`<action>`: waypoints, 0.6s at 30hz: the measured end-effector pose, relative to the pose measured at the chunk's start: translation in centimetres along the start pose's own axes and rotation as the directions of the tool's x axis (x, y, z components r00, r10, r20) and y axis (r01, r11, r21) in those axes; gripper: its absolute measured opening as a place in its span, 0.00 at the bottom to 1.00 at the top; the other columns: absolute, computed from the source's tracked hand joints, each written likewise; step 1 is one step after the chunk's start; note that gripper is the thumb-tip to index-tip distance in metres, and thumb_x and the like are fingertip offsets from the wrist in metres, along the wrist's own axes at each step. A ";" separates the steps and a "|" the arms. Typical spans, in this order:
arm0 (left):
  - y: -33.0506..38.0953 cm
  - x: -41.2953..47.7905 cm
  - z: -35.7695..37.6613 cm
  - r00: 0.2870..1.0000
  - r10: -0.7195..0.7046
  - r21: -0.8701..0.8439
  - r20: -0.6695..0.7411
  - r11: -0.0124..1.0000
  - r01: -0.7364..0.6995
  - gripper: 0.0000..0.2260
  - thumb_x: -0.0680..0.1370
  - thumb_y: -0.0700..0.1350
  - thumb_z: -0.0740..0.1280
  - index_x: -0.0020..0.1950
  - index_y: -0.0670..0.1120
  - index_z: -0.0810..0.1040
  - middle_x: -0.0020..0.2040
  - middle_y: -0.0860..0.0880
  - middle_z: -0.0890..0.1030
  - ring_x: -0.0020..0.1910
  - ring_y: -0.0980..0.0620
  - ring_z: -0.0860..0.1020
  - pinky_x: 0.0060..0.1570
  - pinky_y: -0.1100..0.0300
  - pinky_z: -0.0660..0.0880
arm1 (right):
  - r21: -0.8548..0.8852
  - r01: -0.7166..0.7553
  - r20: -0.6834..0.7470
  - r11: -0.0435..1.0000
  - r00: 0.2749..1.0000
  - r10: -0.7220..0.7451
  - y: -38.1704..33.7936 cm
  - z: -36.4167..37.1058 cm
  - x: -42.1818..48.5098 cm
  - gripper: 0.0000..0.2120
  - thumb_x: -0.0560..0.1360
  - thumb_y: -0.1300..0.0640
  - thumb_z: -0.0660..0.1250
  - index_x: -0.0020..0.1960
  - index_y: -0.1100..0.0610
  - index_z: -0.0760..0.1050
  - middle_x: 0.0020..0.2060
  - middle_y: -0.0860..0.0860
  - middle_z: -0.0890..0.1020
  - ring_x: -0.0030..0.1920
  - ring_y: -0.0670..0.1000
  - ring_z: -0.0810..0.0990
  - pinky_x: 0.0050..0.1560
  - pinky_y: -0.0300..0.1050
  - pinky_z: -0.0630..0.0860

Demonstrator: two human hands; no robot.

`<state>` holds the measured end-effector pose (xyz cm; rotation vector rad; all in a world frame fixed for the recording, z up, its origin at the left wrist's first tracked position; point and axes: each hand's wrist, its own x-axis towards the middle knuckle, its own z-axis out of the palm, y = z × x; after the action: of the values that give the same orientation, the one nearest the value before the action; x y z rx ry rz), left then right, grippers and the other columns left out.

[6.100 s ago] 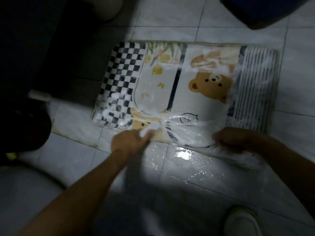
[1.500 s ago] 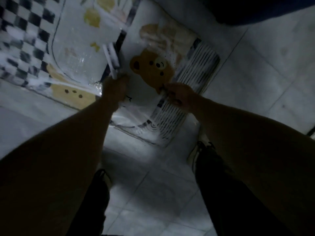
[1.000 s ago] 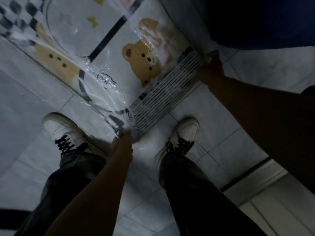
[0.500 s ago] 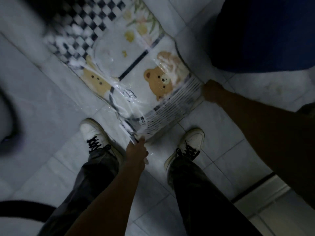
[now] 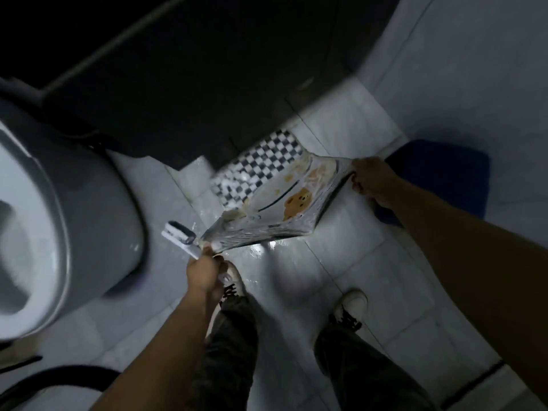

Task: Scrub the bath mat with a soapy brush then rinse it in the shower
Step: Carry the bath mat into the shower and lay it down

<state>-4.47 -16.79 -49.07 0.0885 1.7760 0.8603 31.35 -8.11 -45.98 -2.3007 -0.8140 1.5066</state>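
Note:
The bath mat (image 5: 275,191), printed with a brown bear and a black-and-white checkerboard, hangs lifted off the tiled floor, wet and foamy. My left hand (image 5: 204,269) pinches its near corner and also grips the white brush (image 5: 179,235), whose head sticks out to the left. My right hand (image 5: 370,180) grips the mat's far right corner. The checkered end droops toward the floor.
A white toilet (image 5: 59,226) stands at the left, close to the brush. A blue tub (image 5: 439,179) sits on the floor behind my right hand. A dark door or wall fills the top. My two white shoes (image 5: 350,307) stand on the wet tiles.
The mat has come up off the floor, held at two corners. My view has swung so the toilet appears at the left, and the brush shows again in my left hand.

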 end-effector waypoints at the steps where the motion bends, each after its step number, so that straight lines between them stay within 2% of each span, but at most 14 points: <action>1: 1.9 -0.4 -1.0 1.000 -0.002 -0.040 0.006 0.999 0.003 0.10 0.87 0.44 0.60 0.46 0.48 0.67 0.29 0.52 0.64 0.21 0.58 0.62 0.21 0.65 0.62 | 0.120 0.007 -0.027 0.993 1.000 -0.003 -1.7 -0.2 -1.4 0.17 0.86 0.54 0.57 0.39 0.56 0.70 0.34 0.55 0.74 0.31 0.51 0.72 0.30 0.42 0.69; 3: 4.8 -1.0 -2.6 0.998 -0.027 -0.108 0.053 0.994 0.032 0.12 0.87 0.45 0.59 0.44 0.50 0.66 0.28 0.52 0.62 0.21 0.58 0.61 0.20 0.67 0.60 | 0.233 -0.018 -0.035 0.972 0.999 0.027 -4.6 -0.7 -4.2 0.18 0.86 0.56 0.57 0.38 0.56 0.69 0.33 0.55 0.73 0.28 0.49 0.72 0.24 0.38 0.69; 4: 6.1 -1.4 -3.3 0.996 -0.034 -0.136 0.079 0.990 0.045 0.13 0.87 0.46 0.58 0.43 0.51 0.65 0.27 0.53 0.62 0.21 0.58 0.61 0.20 0.68 0.59 | 0.235 -0.002 -0.073 0.972 0.997 0.019 -5.6 -0.7 -5.8 0.18 0.87 0.58 0.56 0.38 0.55 0.68 0.33 0.54 0.71 0.26 0.47 0.73 0.23 0.35 0.68; 6: 8.6 -2.1 -4.5 0.992 -0.036 -0.183 0.123 0.981 0.058 0.13 0.88 0.47 0.57 0.43 0.52 0.65 0.26 0.53 0.62 0.21 0.57 0.61 0.21 0.68 0.59 | 0.216 0.000 -0.095 0.976 0.995 0.021 -6.9 -0.4 -8.3 0.18 0.87 0.61 0.56 0.39 0.55 0.67 0.35 0.52 0.71 0.25 0.40 0.74 0.25 0.30 0.70; 7: 11.2 -2.9 -5.4 0.991 -0.028 -0.214 0.131 0.975 0.056 0.13 0.88 0.47 0.57 0.42 0.51 0.66 0.26 0.53 0.63 0.22 0.57 0.62 0.21 0.68 0.59 | 0.285 0.004 -0.104 0.958 0.994 0.027 -8.9 -0.3 -10.3 0.17 0.87 0.62 0.55 0.39 0.55 0.67 0.36 0.52 0.72 0.28 0.40 0.76 0.29 0.31 0.72; 9: 14.4 -4.3 -5.9 0.989 0.001 -0.251 0.148 0.967 0.037 0.14 0.88 0.47 0.57 0.42 0.51 0.66 0.25 0.54 0.64 0.22 0.57 0.62 0.21 0.68 0.59 | 0.413 0.032 -0.109 0.910 0.994 0.014 -11.1 -0.4 -12.7 0.14 0.86 0.62 0.57 0.41 0.56 0.68 0.39 0.53 0.74 0.33 0.44 0.78 0.35 0.33 0.76; 10: 15.9 -5.0 -6.1 0.987 0.024 -0.279 0.159 0.960 0.022 0.14 0.87 0.46 0.57 0.41 0.51 0.66 0.25 0.54 0.64 0.22 0.57 0.61 0.21 0.67 0.59 | 0.420 0.014 -0.104 0.908 0.994 0.033 -12.1 -0.2 -13.7 0.12 0.85 0.61 0.60 0.43 0.57 0.69 0.40 0.54 0.74 0.37 0.47 0.80 0.41 0.36 0.78; 12: 18.9 -6.6 -6.9 0.984 0.069 -0.353 0.164 0.935 -0.007 0.14 0.87 0.45 0.58 0.41 0.52 0.66 0.24 0.55 0.63 0.22 0.57 0.60 0.20 0.66 0.58 | 0.447 -0.002 -0.091 0.895 0.995 0.048 -14.4 -0.3 -15.9 0.09 0.82 0.57 0.68 0.47 0.61 0.72 0.43 0.57 0.78 0.45 0.56 0.80 0.53 0.49 0.79; 13: 20.6 -7.4 -7.5 0.983 0.091 -0.389 0.159 0.921 -0.023 0.13 0.87 0.44 0.58 0.42 0.52 0.66 0.24 0.55 0.62 0.22 0.58 0.59 0.20 0.65 0.57 | 0.494 0.019 -0.092 0.869 0.995 0.030 -15.9 -0.6 -17.6 0.09 0.82 0.56 0.68 0.48 0.62 0.73 0.43 0.58 0.79 0.46 0.58 0.80 0.53 0.52 0.80; 15: 22.5 -9.1 -8.1 0.981 0.125 -0.448 0.149 0.893 -0.046 0.13 0.87 0.43 0.58 0.43 0.51 0.66 0.25 0.55 0.62 0.23 0.58 0.59 0.21 0.64 0.57 | 0.691 0.031 -0.062 0.722 0.998 0.017 -17.7 -0.6 -19.7 0.11 0.84 0.60 0.61 0.44 0.62 0.71 0.40 0.57 0.77 0.41 0.54 0.78 0.45 0.46 0.81; 17: 23.4 -11.4 -9.0 0.981 0.146 -0.499 0.124 0.864 -0.066 0.13 0.87 0.44 0.58 0.43 0.51 0.65 0.25 0.55 0.62 0.22 0.58 0.59 0.21 0.65 0.57 | 0.834 -0.024 -0.008 0.552 0.998 0.055 -18.8 -1.0 -21.4 0.14 0.86 0.63 0.57 0.42 0.62 0.69 0.38 0.56 0.74 0.39 0.51 0.76 0.43 0.44 0.78; 18: 23.9 -13.0 -9.8 0.983 0.154 -0.547 0.097 0.834 -0.077 0.13 0.87 0.44 0.57 0.43 0.51 0.65 0.25 0.54 0.62 0.22 0.58 0.60 0.21 0.65 0.56 | 0.845 -0.058 0.039 0.531 0.998 0.047 -19.9 -0.9 -23.0 0.14 0.86 0.63 0.57 0.42 0.62 0.69 0.38 0.56 0.74 0.40 0.51 0.76 0.43 0.44 0.78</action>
<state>-15.94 -10.13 -23.38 -0.1158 1.3504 1.3861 19.20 -5.54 -18.15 -1.5447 0.0691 1.4598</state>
